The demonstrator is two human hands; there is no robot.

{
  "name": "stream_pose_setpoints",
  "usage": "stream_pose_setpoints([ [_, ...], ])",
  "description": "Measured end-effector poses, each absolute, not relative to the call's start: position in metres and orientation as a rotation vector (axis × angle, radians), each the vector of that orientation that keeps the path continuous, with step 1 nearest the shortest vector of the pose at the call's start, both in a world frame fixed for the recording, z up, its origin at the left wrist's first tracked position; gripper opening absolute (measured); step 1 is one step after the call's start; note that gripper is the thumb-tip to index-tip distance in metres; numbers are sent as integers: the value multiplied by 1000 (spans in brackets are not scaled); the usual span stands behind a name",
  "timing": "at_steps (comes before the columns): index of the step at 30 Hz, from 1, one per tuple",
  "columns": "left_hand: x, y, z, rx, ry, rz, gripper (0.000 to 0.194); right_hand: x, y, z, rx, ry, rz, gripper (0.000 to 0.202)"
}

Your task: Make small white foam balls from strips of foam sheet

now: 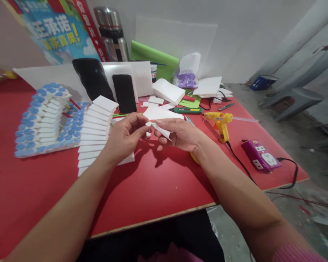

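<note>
Both my hands are raised over the red table, joined by a white paper strip that looks rolled up at its left end. My left hand pinches that rolled end between thumb and fingertips. The loose part of the strip lies in my right hand, between its thumb and fingers, with a corner sticking out below. A small white piece shows just under the rolled end; whether it touches my fingers I cannot tell. Left of my left hand is a stepped stack of white boards.
On the red table, a blue-and-white stepped model stands left. A phone, a green utility knife and white foam blocks sit behind my hands. Rightward are a yellow glue gun and a purple power strip with cords.
</note>
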State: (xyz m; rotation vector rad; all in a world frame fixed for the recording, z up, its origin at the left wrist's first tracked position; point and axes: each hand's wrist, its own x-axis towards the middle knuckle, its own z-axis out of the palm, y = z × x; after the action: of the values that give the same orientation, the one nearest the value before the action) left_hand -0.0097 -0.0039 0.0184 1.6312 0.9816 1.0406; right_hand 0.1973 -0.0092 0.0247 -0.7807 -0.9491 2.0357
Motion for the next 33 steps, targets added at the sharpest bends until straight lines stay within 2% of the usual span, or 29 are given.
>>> stream_pose_setpoints([
  [6,-8,-4,19,1585,999,1053,18,194,-10,24,-917,-1152,1761,36],
  [10,-5,-4,19,1558,1002,1068,16,188,-13,24,-1105,-1361,1385,26],
  [16,1,-8,15,1512,1030,1111,17,177,-23,19,-1230,-1686,572,13],
  [19,1,-9,15,1489,1032,1136,17,174,-26,16,-1203,-1777,380,13],
  [23,-1,-9,17,1507,1026,1160,17,177,-24,15,-1109,-1815,361,15],
  [33,-9,-3,19,1374,939,1127,26,185,-21,17,-987,-1789,631,14],
])
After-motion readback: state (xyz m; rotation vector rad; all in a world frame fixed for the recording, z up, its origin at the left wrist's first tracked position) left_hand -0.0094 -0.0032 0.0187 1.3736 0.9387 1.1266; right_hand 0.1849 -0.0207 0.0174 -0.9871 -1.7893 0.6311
